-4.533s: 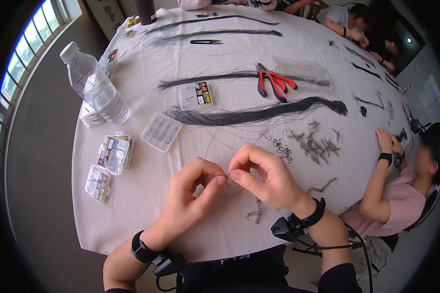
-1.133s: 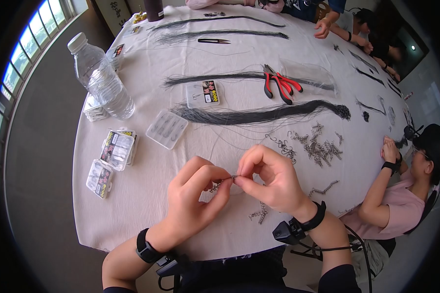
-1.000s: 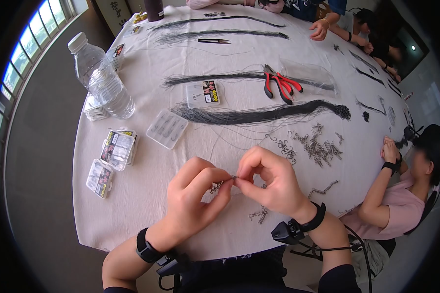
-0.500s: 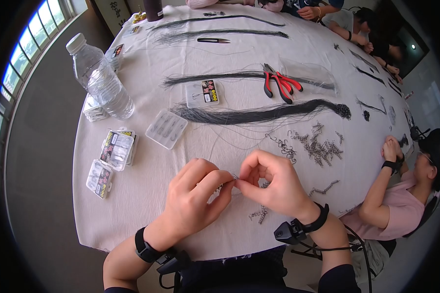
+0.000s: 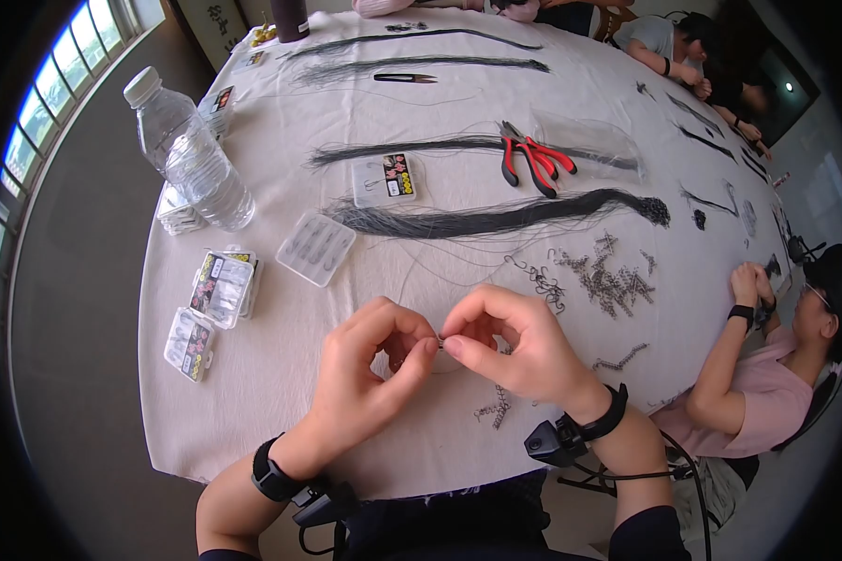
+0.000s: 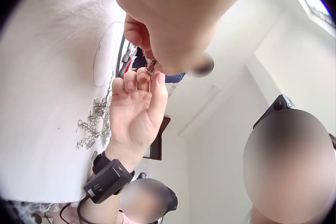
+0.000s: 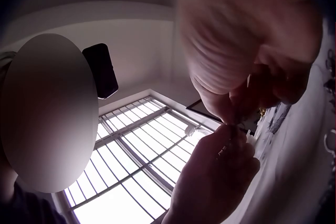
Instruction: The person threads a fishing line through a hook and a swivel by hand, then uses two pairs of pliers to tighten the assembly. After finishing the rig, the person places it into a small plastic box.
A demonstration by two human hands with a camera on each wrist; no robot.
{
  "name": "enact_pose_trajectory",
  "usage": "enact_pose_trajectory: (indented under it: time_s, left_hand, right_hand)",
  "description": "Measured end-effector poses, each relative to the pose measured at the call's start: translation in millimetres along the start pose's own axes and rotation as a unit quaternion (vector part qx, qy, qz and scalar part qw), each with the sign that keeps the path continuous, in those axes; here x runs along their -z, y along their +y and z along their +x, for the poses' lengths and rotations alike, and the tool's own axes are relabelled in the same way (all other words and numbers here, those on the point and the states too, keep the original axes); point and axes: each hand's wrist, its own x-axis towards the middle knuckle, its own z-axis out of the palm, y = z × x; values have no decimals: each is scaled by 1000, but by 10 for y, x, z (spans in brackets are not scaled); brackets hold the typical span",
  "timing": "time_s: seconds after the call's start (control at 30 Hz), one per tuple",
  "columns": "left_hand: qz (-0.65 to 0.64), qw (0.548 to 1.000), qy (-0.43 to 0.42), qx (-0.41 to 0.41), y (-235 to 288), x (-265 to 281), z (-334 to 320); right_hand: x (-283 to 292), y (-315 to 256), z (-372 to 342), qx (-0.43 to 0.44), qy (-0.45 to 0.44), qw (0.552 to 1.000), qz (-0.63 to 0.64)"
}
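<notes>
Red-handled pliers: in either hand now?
No, the pliers lie on the tablecloth, beyond both the left hand and the right hand.

Left hand (image 5: 370,369) and right hand (image 5: 524,351) pinching a tiny piece (image 5: 441,342) — red-handled pliers (image 5: 536,161), clear bottle (image 5: 196,154), pale tablecloth (image 5: 253,411)

- Clear water bottle (image 5: 192,150): 1.
- Dark bottle (image 5: 291,19): 1.
- Snips (image 5: 405,79): 1.
- Long dark strand bundles (image 5: 505,218), left and centre of worktop (image 5: 243,411): 4.
- Red-handled pliers (image 5: 510,166): at least 1; handles overlap.
- Clear cases (image 5: 316,248): at least 6; stacking obscures exact total.
- Metal coil pieces (image 5: 608,282): many; exact quantity indeterminable.
</notes>
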Motion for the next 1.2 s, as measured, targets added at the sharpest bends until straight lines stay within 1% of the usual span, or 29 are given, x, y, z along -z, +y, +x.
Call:
enact_pose_trajectory:
  time_s: [0.13,0.2,0.23,0.27,0.3,0.33,0.4,0.43,0.5,0.57,0.6,0.7,0.77,0.8,0.9,0.97,1.0,1.1,1.17,1.2]
  left_hand:
    - [17,1000,-13,-2,62,7,2]
    - [25,999,-41,-2,70,15,4]
    - [25,999,-41,-2,58,15,-3]
    - [-24,998,-45,23,35,12,-15]
    - [-73,995,-50,48,23,11,-21]
    - [-72,995,-50,48,38,16,-20]
    - [-183,975,-51,114,79,31,-17]
    - [-183,975,-51,114,76,40,-16]
    - [-222,965,-55,130,62,60,-13]
    - [-227,964,-52,132,58,57,-12]
    - [-232,962,-50,133,56,57,-11]
    - [-228,963,-56,136,62,64,-9]
    - [-229,963,-54,136,60,53,-10]
    - [-229,963,-51,136,58,49,-11]
    - [-222,963,-55,145,41,70,-14]
    - [-225,963,-50,139,31,54,-13]
    - [-227,964,-44,133,28,47,-13]
    - [-237,960,-45,141,35,48,-11]
    - [-235,960,-43,142,39,43,-10]
    - [-234,961,-41,142,41,42,-9]
  right_hand:
    - [-6,45,0,17,11,1000,-4]
    - [-6,48,-1,21,13,1000,-1]
    - [-10,45,-2,6,15,999,35]
    - [-11,43,-3,-8,17,997,72]
    - [9,43,-1,-8,17,997,72]
    - [44,45,5,-20,11,997,75]
    - [53,65,14,-32,6,996,77]
    - [33,91,20,-21,-4,996,89]
    - [16,104,21,-9,-14,995,100]
    - [10,104,16,2,-42,995,89]
    - [10,101,15,2,-42,995,89]
    - [24,71,8,-15,-44,996,74]
    - [57,48,9,-54,-70,993,84]
    - [62,50,5,-54,-70,993,84]
    - [63,78,0,-61,-67,990,106]
    - [57,119,3,-38,-60,986,153]
    - [56,113,3,-39,-60,986,153]
    - [44,94,1,-59,-48,982,172]
    - [25,94,-2,-38,-15,980,195]
    - [24,82,0,-38,-16,980,195]
